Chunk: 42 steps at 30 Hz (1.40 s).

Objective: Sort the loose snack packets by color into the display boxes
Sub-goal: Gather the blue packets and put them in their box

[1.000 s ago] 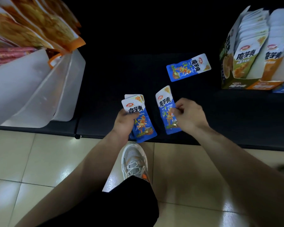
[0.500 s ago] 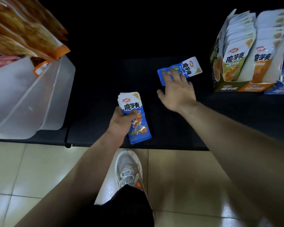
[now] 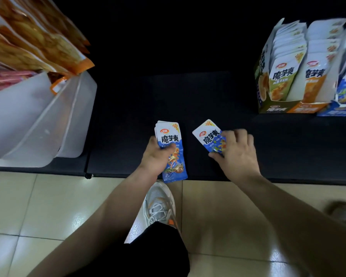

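Observation:
My left hand (image 3: 155, 156) grips a small stack of blue-and-white snack packets (image 3: 171, 148), held upright over the front of the black shelf (image 3: 128, 120). My right hand (image 3: 237, 154) holds one more blue packet (image 3: 209, 136), tilted, just to the right of the stack and apart from it. At the far right stand three display boxes side by side: a green one (image 3: 274, 109), an orange one (image 3: 306, 107) and a blue one (image 3: 337, 111), each filled with upright packets of its colour. The blue box is cut off by the frame edge.
A frosted plastic bin (image 3: 48, 120) with large orange and red snack bags (image 3: 38, 43) tilts in at the left. Below the shelf edge is tiled floor (image 3: 38, 206), with my shoe (image 3: 160, 202) close to the shelf.
My right hand reached back to the blue packet lying on the shelf, picked it up and brought it forward beside the stack. The earlier packet joined the stack in my left hand.

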{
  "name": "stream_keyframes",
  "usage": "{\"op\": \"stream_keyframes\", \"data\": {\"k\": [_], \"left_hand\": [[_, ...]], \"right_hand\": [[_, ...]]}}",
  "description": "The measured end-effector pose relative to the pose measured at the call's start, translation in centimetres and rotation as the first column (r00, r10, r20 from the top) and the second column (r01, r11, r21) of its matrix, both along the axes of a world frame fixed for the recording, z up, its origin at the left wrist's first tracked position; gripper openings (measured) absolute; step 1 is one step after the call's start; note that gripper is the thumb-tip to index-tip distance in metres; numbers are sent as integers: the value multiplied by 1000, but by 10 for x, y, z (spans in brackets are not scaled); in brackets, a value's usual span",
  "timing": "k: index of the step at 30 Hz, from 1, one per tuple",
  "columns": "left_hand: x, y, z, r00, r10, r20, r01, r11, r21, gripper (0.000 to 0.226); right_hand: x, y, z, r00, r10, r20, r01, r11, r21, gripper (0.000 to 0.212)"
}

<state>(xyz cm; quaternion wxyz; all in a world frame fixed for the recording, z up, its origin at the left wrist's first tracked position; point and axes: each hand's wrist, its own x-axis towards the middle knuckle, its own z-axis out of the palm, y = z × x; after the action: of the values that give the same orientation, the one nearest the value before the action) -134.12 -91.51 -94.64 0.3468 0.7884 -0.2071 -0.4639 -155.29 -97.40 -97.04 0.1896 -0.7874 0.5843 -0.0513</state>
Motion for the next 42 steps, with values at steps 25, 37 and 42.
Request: {"op": "stream_keyframes", "data": {"k": [25, 37, 42], "left_hand": [[-112, 16, 361, 901, -355, -249, 211, 861, -463, 33], [-204, 47, 324, 917, -323, -235, 172, 850, -498, 33], [-201, 25, 325, 845, -234, -481, 40, 924, -380, 37]], "right_hand": [[-112, 33, 367, 578, -333, 745, -172, 843, 510, 32], [-167, 70, 343, 471, -412, 780, -89, 857, 507, 17], [-164, 49, 335, 469, -444, 763, -19, 859, 512, 30]]}}
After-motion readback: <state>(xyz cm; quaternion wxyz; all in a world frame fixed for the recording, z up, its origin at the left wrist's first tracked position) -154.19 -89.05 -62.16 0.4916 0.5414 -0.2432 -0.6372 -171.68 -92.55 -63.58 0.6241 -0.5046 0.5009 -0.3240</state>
